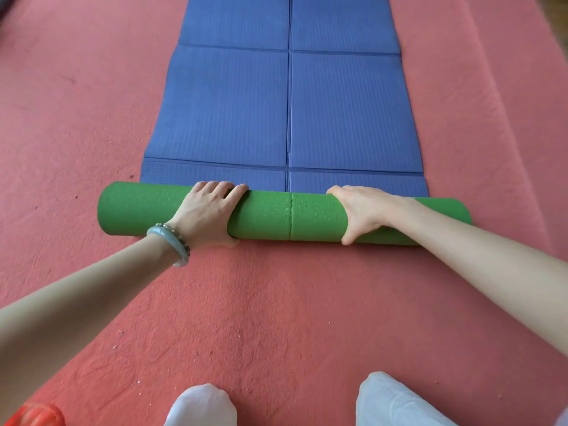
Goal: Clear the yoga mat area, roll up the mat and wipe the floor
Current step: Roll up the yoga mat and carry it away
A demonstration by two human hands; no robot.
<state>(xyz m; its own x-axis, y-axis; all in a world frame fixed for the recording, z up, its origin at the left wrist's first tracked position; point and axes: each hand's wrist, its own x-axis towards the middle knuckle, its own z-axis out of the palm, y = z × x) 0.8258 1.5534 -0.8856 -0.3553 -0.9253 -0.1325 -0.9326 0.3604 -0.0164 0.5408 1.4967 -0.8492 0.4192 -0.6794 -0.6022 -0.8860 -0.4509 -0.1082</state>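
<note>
Gripping the rolled green part of the yoga mat (284,218), left hand (204,215) and right hand (361,212) clamped it; blue unrolled length lay beyond the fingers.

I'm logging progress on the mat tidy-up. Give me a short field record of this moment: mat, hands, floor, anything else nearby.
mat: rolled part shows green, flat part blue and creased
left hand: gripping the roll, bracelet on wrist
right hand: gripping the roll
floor: red carpet with scattered crumbs
other: knees in pale trousers, orange object at lower left, unclear what
progress: rolling begun, most still flat
</note>
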